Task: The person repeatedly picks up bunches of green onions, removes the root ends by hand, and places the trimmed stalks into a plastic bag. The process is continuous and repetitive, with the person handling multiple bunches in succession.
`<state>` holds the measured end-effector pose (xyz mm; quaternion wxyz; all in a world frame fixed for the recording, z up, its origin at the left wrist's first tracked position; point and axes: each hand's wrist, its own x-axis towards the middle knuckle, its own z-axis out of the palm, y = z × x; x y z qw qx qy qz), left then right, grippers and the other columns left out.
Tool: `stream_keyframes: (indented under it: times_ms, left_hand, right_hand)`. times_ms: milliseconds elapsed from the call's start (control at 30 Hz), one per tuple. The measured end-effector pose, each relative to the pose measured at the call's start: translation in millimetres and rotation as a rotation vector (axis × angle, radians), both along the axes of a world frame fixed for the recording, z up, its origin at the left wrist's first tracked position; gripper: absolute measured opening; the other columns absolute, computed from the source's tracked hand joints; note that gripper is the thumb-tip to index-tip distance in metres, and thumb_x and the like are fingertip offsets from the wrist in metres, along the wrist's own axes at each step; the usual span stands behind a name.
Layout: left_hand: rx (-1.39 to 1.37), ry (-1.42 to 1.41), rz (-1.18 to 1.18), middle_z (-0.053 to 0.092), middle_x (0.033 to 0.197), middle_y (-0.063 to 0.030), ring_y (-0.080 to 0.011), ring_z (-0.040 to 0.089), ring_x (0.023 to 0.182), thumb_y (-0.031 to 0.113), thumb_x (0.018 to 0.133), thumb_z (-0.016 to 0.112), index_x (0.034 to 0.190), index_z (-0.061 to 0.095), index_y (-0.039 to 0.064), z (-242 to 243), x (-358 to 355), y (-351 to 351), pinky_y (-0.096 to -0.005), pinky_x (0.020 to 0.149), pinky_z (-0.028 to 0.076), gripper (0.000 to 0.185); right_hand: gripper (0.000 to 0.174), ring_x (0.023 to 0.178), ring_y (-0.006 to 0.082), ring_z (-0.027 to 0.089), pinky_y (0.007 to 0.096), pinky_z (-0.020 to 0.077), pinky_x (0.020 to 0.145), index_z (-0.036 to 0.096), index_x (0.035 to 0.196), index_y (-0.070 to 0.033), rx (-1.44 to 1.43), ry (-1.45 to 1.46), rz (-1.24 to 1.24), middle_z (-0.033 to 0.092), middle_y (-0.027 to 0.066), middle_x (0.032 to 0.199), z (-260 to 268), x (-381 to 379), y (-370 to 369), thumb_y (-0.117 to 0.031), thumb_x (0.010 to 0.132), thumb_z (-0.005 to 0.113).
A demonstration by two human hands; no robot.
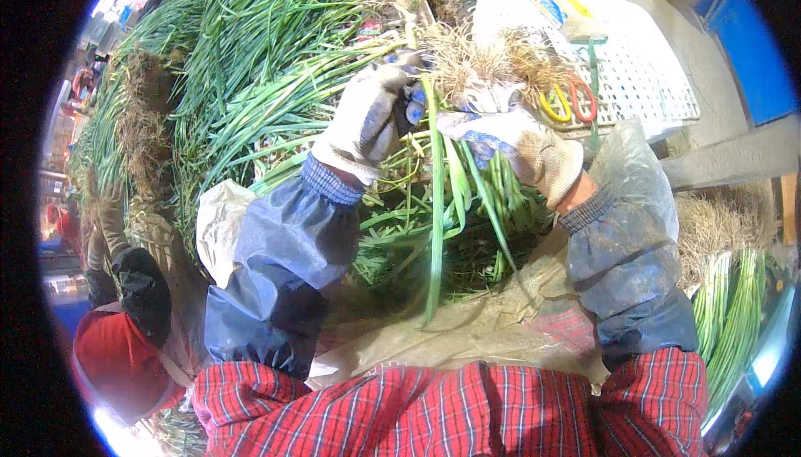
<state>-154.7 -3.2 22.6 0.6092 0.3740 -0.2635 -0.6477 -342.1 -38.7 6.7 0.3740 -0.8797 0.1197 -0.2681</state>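
Both hands wear white work gloves with blue-grey coated fingers. My left hand (pixel 369 116) grips a single green onion (pixel 435 206), its pale stem pointing up past the fingers and its long green leaf hanging down. Close to its right, my right hand (pixel 519 141) is closed around a bunch of green onions (pixel 504 191). Tan, stringy roots (pixel 485 59) stick up above that hand, while the leaves hang below it. Part of the bunch is hidden by the right glove. Just beyond the right hand are the scissors' yellow and red handles (pixel 556 104).
A large heap of green onions (pixel 250 50) spreads ahead and left. A white perforated plastic crate (pixel 644 62) at the upper right carries a clear plastic box (pixel 566 3). Bundled green onions (pixel 729 300) lie at right. Another person in a red cap (pixel 122 357) is at lower left.
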Motion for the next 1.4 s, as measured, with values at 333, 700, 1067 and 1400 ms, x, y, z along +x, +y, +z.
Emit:
stream_keyframes:
  times_ms: [333,700,1067,1400]
  left_hand:
    - [0.107,-0.685,-0.307,0.058,0.065,0.0044,-0.0031,0.045,0.048,0.023,0.08,0.064,0.088,0.062,0.008,0.4,23.4,23.3,-0.0185,0.041,0.032,0.017]
    - [0.03,0.108,-0.362,0.058,0.087,0.0017,-0.0061,0.051,0.068,0.016,0.089,0.048,0.106,0.053,0.008,-14.4,20.8,18.4,-0.0194,0.053,0.041,0.019]
    - [0.084,-0.314,0.213,0.056,0.069,0.0029,-0.005,0.05,0.054,0.007,0.078,0.062,0.082,0.06,0.003,10.1,19.7,24.2,-0.0176,0.048,0.039,0.006]
    - [0.054,-0.547,0.033,0.063,0.076,-0.0016,-0.0072,0.053,0.058,0.008,0.077,0.063,0.093,0.062,0.002,-10.7,8.6,18.3,-0.02,0.052,0.04,0.017]
  right_hand:
    - [0.029,0.092,0.0161,0.057,0.0273,0.0429,0.083,0.06,0.108,-0.001,0.722,0.035,0.162,0.062,0.0077,0.104,13.5,-5.5,12.1,-0.016,0.085,0.05]
    - [0.026,0.063,0.0099,0.05,0.0233,0.0395,0.058,0.063,0.101,-0.004,0.8,-0.072,0.18,0.056,0.0015,0.073,-1.0,-20.3,16.3,-0.021,0.089,0.048]
    - [0.029,0.054,0.0066,0.041,0.0217,0.0354,0.051,0.059,0.099,0.0,1.16,-0.01,-0.227,0.047,-0.0048,0.064,15.5,8.6,10.8,-0.026,0.087,0.055]
    - [0.027,0.087,0.0234,0.059,0.0308,0.046,0.081,0.056,0.109,-0.002,0.221,-0.044,0.112,0.062,0.0117,0.098,-0.9,-4.6,14.2,-0.005,0.083,0.047]
